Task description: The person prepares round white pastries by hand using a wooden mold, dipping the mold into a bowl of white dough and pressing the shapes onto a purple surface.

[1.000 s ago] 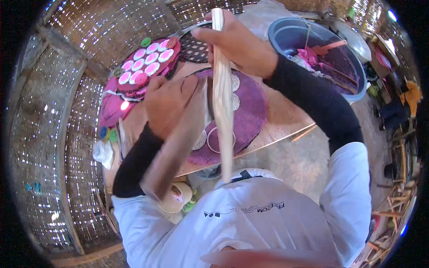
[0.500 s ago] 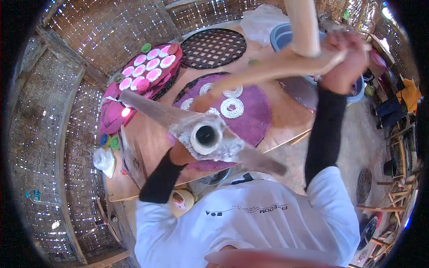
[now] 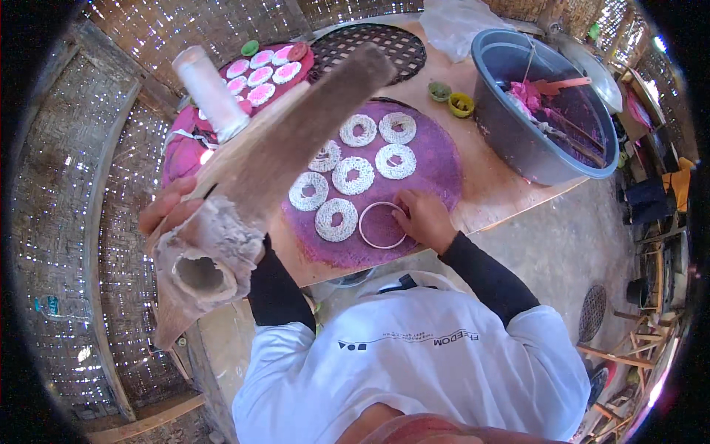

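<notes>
A wooden hand press (image 3: 296, 140) is tilted at the left, close to my view, with a pale cylindrical plunger and a dough-crusted round opening. My left hand (image 3: 166, 207) is closed around its wood; part of the hand is hidden behind the tool. On the round purple cloth (image 3: 436, 170) lie several lacy white dough rings (image 3: 353, 176) with open centres. My right hand (image 3: 425, 220) pinches the edge of a thin pale hoop (image 3: 362, 233), which rests on the cloth just right of the nearest dough ring.
Beyond the press, a pink cloth (image 3: 305, 70) bears several pink-and-white rounds. A black woven tray (image 3: 355, 44) lies at the back. Two small cups, green (image 3: 438, 92) and yellow (image 3: 461, 106), stand left of a large grey-blue tub (image 3: 510, 159) holding pink material. The wooden table edge (image 3: 510, 209) runs nearby.
The press has swung from over the purple cloth to the left, along with my left hand. My right hand has come down from the wooden plunger at upper right to the hoop.
</notes>
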Available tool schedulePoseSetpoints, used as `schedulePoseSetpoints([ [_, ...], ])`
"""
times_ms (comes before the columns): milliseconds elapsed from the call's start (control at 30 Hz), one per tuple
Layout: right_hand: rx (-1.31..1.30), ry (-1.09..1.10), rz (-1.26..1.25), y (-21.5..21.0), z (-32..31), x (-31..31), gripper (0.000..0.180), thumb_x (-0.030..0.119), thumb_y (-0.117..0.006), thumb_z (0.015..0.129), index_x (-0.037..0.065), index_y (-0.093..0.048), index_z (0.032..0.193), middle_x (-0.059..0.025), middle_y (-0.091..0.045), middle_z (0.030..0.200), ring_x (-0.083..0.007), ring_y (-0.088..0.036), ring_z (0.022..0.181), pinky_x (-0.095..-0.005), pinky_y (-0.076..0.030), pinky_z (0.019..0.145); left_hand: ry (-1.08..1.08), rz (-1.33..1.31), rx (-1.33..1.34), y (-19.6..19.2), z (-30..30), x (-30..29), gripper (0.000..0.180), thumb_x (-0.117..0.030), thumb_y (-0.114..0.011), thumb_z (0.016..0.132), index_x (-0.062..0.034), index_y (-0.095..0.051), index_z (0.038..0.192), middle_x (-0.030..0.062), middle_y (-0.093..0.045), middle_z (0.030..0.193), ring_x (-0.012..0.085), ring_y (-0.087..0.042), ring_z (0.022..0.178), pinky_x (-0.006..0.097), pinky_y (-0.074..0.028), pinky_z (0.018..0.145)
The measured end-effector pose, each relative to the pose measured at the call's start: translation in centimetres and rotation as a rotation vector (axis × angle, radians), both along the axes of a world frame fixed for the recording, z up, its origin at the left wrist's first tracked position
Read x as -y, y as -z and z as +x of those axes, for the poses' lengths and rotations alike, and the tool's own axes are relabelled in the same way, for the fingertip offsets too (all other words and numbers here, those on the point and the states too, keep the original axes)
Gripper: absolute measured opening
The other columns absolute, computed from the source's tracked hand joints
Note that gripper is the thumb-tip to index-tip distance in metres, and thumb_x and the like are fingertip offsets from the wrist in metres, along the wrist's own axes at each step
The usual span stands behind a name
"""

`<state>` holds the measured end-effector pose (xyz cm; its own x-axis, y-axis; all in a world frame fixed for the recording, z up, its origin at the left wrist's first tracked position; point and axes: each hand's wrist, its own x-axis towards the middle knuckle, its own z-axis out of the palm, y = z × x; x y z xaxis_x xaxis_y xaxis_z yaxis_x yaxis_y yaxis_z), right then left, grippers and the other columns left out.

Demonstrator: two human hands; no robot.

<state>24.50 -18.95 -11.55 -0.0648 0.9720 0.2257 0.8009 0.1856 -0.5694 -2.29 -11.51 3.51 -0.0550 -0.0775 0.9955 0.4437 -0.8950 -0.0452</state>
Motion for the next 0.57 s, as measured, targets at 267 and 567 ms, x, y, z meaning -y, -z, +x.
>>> schedulePoseSetpoints([
  [267,0.049,0.15,0.033,-0.3,-0.1,-1.8,0.014,0.017,-0.053,0.076,0.004,-0.05,0.079,-0.0183,-0.057,0.071,-0.0359,-0.057,0.064,-0.047,-0.043,0.056,-0.341,-0.473,0.46,3.2,-1.6,-0.4,0.032,-0.022,-0.027,0.093,-0.007,-0.048,0.113,0.0077,-0.047,0.107,0.0153,-0.04,0.105,0.031,-0.029,0.094],
  [567,0.051,0.255,-0.044,-0.7,1.0,-2.2,0.023,0.022,-0.06,0.074,0.005,-0.049,0.085,-0.0194,-0.058,0.069,-0.0363,-0.058,0.065,-0.0474,-0.044,0.056,-0.284,-0.029,0.138,1.5,-1.2,-0.4,0.026,-0.03,-0.056,0.081,-0.0056,-0.048,0.078,0.0057,-0.047,0.071,0.0191,-0.056,0.061,0.028,-0.048,0.049],
])
